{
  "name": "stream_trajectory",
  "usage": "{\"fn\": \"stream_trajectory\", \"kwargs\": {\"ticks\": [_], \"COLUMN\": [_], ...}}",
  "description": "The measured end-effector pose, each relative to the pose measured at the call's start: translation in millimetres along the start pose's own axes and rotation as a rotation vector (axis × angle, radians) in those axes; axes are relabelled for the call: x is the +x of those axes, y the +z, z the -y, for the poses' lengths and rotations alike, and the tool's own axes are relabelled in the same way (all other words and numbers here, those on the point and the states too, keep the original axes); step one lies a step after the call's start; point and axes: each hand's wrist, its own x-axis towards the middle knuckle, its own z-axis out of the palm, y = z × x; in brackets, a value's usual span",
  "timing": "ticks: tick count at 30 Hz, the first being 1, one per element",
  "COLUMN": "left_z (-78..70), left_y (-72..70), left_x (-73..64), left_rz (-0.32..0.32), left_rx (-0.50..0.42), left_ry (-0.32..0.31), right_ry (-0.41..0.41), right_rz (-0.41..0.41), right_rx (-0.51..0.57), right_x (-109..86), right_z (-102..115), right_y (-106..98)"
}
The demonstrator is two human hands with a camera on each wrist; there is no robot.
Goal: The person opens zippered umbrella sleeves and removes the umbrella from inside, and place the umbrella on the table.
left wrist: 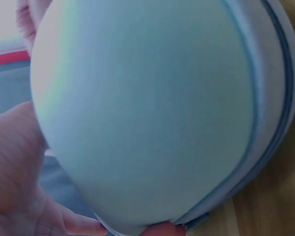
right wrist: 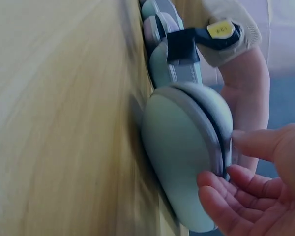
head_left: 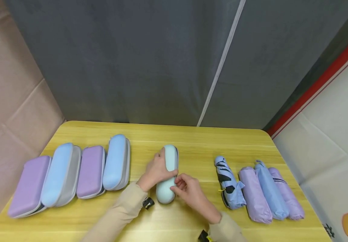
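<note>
A mint-green zippered hard case (head_left: 170, 161) stands on its narrow side in the middle of the wooden table. My left hand (head_left: 158, 168) grips it around the middle, with the thumb across its top and the fingers mostly hidden on the far side. At the zip seam on its right side, my right hand (head_left: 189, 190) pinches with thumb and curled fingers. In the right wrist view the thumb and fingertips (right wrist: 206, 179) meet the dark seam; no zip pull can be made out. The left wrist view is nearly filled by the case's smooth shell (left wrist: 152, 108).
To the left, two purple cases (head_left: 30, 186) and two blue cases (head_left: 115, 163) stand in a row. On the right lie folded umbrellas: a blue one with black parts showing (head_left: 229, 183), a purple one (head_left: 255, 195), a blue one (head_left: 271, 191) and another purple one (head_left: 287, 195). A grey curtain (head_left: 131, 67) hangs behind the table.
</note>
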Motion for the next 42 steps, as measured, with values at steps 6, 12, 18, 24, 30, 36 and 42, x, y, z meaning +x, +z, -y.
{"fn": "stream_trajectory", "kwargs": {"ticks": [6,12,18,24,30,36,42], "left_z": [13.1,25.3,35.1,44.1,47.9,47.8,45.8], "left_y": [-2.7,-11.7,-15.5,-17.7,-18.4,-18.8,-17.6], "left_x": [-0.8,-3.5,-6.0,-8.7,-10.2,-10.8,-11.0], "left_rz": [-0.005,0.016,0.057,0.089,0.093,0.106,0.159], "left_rx": [-0.188,-0.435,-0.575,-0.667,-0.721,-0.768,-0.798], "left_ry": [-0.005,-0.051,-0.117,-0.155,-0.166,-0.157,-0.148], "right_ry": [-0.029,-0.068,0.006,0.115,0.188,0.228,0.281], "right_rz": [-0.115,-0.193,-0.132,-0.077,-0.053,-0.017,0.001], "right_rx": [-0.020,-0.113,-0.349,-0.539,-0.706,-0.857,-0.631], "right_x": [6.8,22.9,39.9,52.7,60.6,66.5,67.3], "right_z": [-3.6,1.9,11.9,19.3,24.8,29.2,21.5], "right_y": [-2.3,0.6,7.5,13.1,20.2,26.6,20.2]}}
